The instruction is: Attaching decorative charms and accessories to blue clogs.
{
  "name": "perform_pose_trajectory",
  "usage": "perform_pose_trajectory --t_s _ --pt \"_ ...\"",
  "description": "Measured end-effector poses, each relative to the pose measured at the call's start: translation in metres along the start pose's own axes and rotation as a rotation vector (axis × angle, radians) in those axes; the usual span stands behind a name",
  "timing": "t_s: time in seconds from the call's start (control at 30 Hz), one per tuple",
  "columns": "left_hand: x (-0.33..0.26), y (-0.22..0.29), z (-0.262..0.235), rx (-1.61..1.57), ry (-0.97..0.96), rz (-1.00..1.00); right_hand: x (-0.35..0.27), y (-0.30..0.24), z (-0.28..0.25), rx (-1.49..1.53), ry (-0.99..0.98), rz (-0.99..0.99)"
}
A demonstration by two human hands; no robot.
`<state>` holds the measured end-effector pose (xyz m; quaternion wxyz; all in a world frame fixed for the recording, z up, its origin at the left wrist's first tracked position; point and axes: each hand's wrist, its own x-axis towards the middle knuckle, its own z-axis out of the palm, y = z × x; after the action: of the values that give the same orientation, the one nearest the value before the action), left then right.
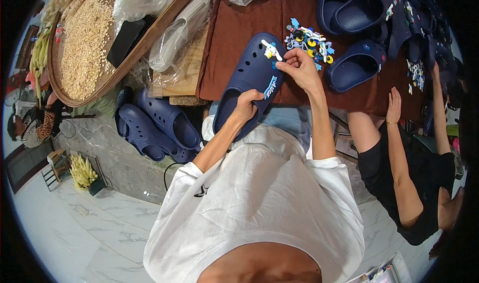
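Observation:
A navy clog (244, 71) with round holes lies tilted across my lap at the edge of the brown cloth. My left hand (248, 105) is closed round its side near the heel opening, with the thumb over the upper. A white, long-eared character charm (271, 49) sits near the toe, and a light-blue lettered charm (271, 87) is on the side. My right hand (301, 70) pinches at the upper's right side, just below the white charm. What lies between its fingertips is too small to make out. Beyond it is a pile of mixed shoe charms (310, 39).
More navy clogs (357, 63) crowd the right of the brown cloth (232, 21); others (149, 128) hang or stand at lower left. A round tray of kernels (85, 48) and a bagged grey clog (179, 33) are at left. Another person's hand (394, 103) rests at the right.

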<state>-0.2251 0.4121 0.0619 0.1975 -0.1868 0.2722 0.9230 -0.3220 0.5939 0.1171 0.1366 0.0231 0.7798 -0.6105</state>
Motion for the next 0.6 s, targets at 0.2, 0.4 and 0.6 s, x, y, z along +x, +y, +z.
perform_pose_trajectory --t_s 0.2,0.4,0.6 --pt "-0.004 0.003 0.0 0.058 0.02 -0.016 -0.017 0.003 0.015 -0.059 0.115 -0.149" --pt "-0.007 0.006 0.007 -0.017 0.001 -0.011 -0.01 -0.002 0.014 -0.073 0.151 -0.124" --pt "-0.005 0.008 0.013 0.002 0.012 -0.003 -0.005 -0.007 0.011 -0.14 0.171 -0.1"
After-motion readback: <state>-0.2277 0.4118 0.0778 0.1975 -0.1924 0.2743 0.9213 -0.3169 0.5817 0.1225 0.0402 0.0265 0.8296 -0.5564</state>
